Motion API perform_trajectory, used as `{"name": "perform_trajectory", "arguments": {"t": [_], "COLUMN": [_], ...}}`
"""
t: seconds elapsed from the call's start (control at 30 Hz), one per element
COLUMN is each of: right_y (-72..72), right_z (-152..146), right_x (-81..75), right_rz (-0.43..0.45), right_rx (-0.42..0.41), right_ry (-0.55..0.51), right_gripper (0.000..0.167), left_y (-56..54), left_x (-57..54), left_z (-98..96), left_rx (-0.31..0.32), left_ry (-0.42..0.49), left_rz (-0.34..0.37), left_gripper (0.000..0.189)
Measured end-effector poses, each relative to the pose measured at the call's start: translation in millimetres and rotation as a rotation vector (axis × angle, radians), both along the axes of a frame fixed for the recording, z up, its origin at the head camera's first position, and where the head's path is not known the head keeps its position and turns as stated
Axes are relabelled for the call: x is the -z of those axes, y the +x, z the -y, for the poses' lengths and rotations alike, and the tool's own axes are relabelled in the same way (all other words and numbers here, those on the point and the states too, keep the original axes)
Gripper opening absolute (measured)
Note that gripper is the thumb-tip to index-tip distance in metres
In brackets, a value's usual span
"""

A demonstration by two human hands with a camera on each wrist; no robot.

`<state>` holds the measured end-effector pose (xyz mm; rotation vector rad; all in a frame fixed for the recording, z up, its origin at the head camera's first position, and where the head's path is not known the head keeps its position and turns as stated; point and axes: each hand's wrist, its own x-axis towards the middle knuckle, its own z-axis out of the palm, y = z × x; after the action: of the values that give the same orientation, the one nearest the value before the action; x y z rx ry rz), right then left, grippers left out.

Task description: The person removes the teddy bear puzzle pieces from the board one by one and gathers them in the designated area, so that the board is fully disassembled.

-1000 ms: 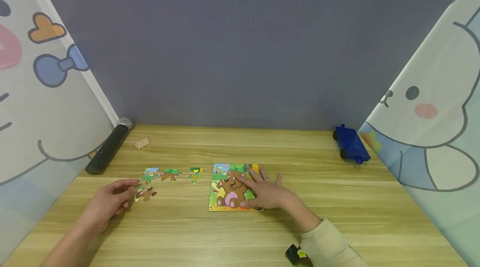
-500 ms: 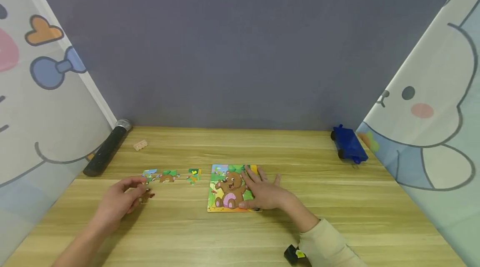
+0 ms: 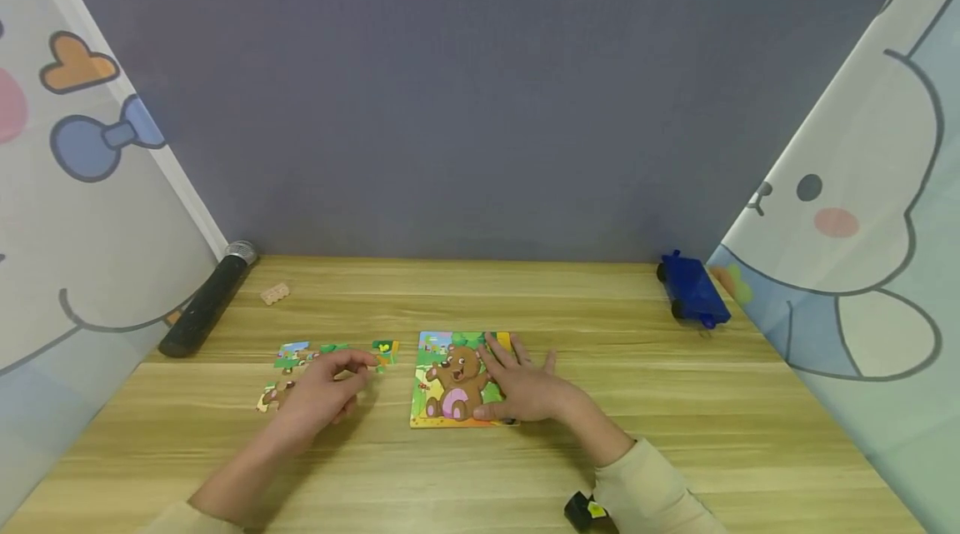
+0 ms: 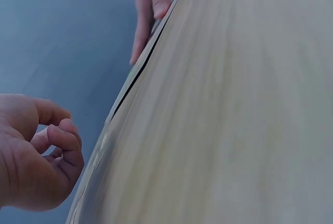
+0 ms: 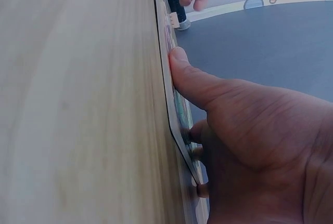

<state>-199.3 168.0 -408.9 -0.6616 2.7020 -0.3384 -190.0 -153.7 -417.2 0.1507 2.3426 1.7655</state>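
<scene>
In the head view a square bear-picture jigsaw puzzle [image 3: 454,388] lies flat on the wooden table. My right hand [image 3: 525,388] rests on its right side with fingers spread, hiding part of the picture. My left hand [image 3: 330,388] hovers to the left of the puzzle, fingers loosely bent and nothing seen between them. Its fingertips are nearest a puzzle piece with a yellow shape [image 3: 386,351]. A blue-and-green piece [image 3: 292,353] and a brown bear piece [image 3: 272,396] lie beside the hand. Another green piece [image 3: 330,347] is mostly hidden behind it.
A black microphone [image 3: 206,305] leans near the left wall, with a small beige block [image 3: 275,293] beside it. At the back right stands a blue toy cart [image 3: 693,292]. A black object with a yellow patch [image 3: 581,511] is by my right sleeve.
My left hand has moved right, from beside the brown bear piece towards the piece with the yellow shape. The right hand has stayed on the puzzle. The head view has shifted slightly.
</scene>
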Motion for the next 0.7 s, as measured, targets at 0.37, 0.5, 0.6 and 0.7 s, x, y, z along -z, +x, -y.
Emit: {"name": "perform_trajectory", "arguments": {"t": [0.37,0.5,0.6,0.7], "right_y": [-0.3,-1.2,-1.5,-1.7], "right_z": [-1.1,-2.3,-2.4,-1.9], "right_x": [1.6,1.4,1.2,1.4], "right_rz": [0.024,0.02,0.014,0.012], "right_rx": [0.02,0.021,0.015,0.01], "right_ry": [-0.015,-0.013,-0.009,-0.007], "right_gripper": [0.095,0.095,0.095,0.095], "left_y": [-8.5,-11.2,-12.7,-14.6], "left_x": [5.5,5.2,5.4,6.4], "left_z": [-42.3,-54.1,-61.5,-68.1], "left_rx": [0.097,0.132,0.148,0.175], "left_ry": [0.0,0.016,0.013,0.022], "left_rz": [0.008,0.012,0.005,-0.005], "left_gripper": [0.027,0.025,0.023,0.022]}}
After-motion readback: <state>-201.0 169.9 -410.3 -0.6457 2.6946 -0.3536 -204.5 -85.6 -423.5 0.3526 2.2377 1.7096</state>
